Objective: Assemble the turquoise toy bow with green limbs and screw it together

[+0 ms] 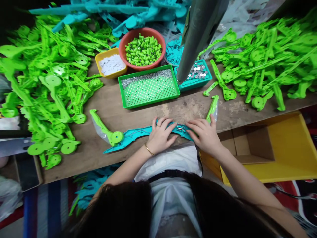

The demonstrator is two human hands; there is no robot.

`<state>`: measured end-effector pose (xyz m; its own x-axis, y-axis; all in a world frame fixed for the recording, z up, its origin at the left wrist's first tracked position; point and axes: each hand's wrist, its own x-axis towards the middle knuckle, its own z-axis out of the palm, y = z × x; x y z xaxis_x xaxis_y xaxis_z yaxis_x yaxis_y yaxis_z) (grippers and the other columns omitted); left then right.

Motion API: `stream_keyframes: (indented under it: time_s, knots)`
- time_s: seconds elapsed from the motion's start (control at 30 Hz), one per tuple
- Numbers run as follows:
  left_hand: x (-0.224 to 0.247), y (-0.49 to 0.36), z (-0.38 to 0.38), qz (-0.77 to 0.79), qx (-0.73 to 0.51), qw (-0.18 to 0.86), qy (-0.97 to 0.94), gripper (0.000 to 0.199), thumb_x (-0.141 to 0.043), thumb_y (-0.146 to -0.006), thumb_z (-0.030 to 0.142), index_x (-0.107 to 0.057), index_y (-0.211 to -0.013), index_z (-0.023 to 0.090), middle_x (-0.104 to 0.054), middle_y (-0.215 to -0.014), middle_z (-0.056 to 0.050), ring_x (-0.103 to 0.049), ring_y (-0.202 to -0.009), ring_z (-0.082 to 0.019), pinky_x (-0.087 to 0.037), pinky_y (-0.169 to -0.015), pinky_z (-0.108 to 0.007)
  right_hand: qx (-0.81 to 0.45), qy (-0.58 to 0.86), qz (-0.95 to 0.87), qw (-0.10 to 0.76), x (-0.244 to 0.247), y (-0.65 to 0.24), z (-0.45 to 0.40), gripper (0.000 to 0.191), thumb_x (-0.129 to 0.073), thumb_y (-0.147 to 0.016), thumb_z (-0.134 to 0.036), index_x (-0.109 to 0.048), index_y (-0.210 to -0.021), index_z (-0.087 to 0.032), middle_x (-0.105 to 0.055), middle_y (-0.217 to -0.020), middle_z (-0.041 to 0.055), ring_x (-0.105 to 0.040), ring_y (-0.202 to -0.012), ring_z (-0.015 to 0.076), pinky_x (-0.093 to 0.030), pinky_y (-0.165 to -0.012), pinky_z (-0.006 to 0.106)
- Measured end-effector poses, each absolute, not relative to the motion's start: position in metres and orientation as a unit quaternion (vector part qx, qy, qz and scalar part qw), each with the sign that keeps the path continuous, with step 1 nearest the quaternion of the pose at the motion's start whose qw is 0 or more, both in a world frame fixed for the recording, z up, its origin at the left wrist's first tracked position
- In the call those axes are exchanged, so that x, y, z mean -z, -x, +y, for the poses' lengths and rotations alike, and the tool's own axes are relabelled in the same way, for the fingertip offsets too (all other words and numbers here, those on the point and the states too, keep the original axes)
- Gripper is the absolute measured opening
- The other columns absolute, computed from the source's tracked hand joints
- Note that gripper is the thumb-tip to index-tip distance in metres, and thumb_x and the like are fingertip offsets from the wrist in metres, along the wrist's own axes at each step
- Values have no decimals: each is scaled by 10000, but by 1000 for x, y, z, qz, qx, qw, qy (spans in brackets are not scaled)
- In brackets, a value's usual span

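A curved blue plastic piece [138,133], looking like the body of a toy bow, lies along the table's front edge in front of me. My left hand [160,134] grips its middle, fingers over the far edge and thumb on the near side. My right hand [205,135] holds its right part, covering that end. Between my hands a small silvery fitting [180,128] shows in a recess, and a thin wire runs along the left part. A green arm [116,138] with a round hub joins the left end; another green arm [213,107] rises behind my right hand. Clear film hangs on both.
Behind the work stand a green tray of screws [151,105], a teal basket of metal discs [195,84], a red bowl of green pieces [121,49] and a yellow dish [99,64]. Green part heaps [52,79] flank both sides. A dark post [198,39] slants down; a yellow bin [294,145] sits right.
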<state>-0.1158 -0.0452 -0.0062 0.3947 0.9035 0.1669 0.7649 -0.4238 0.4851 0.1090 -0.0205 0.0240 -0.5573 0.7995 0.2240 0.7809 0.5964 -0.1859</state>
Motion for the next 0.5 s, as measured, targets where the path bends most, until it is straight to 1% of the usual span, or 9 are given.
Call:
stream_keyframes:
  time_s: [0.17,0.3,0.5]
  knots:
    - [6,115,-46,512,-209,161,-817,427,-507,-921,442,-578,-1285,231,-571,-1339,-107,-416,-1307,-284,-184,-1147,-559,-61,458,-869,179,-20,-108,-24,160,-524,-929,-252,-662,-1008,-253,-732,-943,-15,-611,-957,168,-97,-1177,492]
    - [6,116,-46,509,-216,156,-819,383,-509,-922,424,-608,-1236,227,-574,-1335,-104,-422,-1308,-283,-189,-1150,-562,-71,477,-854,195,-18,-108,-25,153,-519,-933,-271,-645,-1016,-247,-721,-865,-20,-624,-865,152,-161,-1165,447]
    - [6,114,-46,514,-213,162,-815,370,-543,-904,394,-619,-1226,229,-567,-1342,-115,-426,-1300,-297,-201,-1145,-586,-8,458,-874,161,-22,-108,-27,134,-564,-897,-237,-685,-943,-270,-724,-858,-35,-569,-905,179,-133,-1145,472]
